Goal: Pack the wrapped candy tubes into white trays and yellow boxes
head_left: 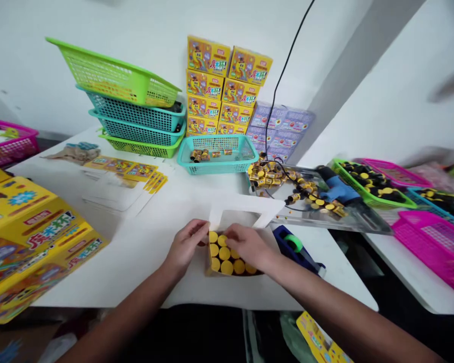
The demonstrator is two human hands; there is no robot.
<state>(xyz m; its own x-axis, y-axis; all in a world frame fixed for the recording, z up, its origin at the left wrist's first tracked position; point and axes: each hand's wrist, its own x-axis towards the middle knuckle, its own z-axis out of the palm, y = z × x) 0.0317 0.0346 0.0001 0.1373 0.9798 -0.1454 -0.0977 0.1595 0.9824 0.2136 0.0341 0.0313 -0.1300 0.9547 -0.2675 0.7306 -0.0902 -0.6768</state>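
Observation:
A small open cardboard box (215, 222) sits on the white table (136, 262) just in front of me, its white lid flap (245, 204) standing up behind it. Several round yellow-topped pieces (224, 253) fill it in rows. My left hand (186, 243) grips the box's left wall with curled fingers. My right hand (249, 244) rests over the box's right side, fingers bent down onto the yellow pieces.
A teal basket (217, 154) and a clear tray (348, 214) hold loose pieces, with a blue tool (338, 189) on the tray. Stacked baskets (132, 108) and yellow boxes (227, 88) line the wall. A large yellow carton (30, 247) lies left; a tape dispenser (295, 247) right.

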